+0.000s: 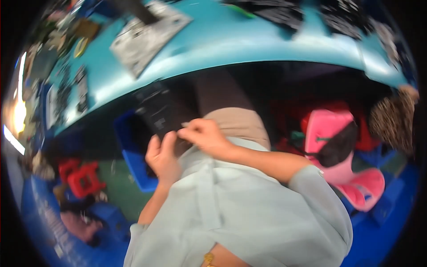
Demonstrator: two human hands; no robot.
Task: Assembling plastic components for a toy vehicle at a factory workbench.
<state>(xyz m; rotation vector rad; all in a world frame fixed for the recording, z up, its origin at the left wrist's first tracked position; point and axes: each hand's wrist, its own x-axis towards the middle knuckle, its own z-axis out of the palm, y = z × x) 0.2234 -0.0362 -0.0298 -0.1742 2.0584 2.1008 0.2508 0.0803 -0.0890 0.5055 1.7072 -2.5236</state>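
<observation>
A black, flat, roughly rectangular part point(156, 109), blurred by motion, is held tilted over my lap, below the table's front edge. My left hand point(163, 158) grips its lower end, with the fingertips at the edge. Close by its lower right side, my right hand point(208, 137) is closed in a pinch. Something small and pale shows at those fingertips, too small to name. I cannot tell whether the right fingers touch the black part.
A turquoise table point(213, 46) curves across ahead, bearing a metal base plate with a post point(149, 38) and black parts point(280, 15). Below the part stands a blue bin point(138, 167). A pink chair-like object point(329, 133) is at right, red stools point(84, 178) at left.
</observation>
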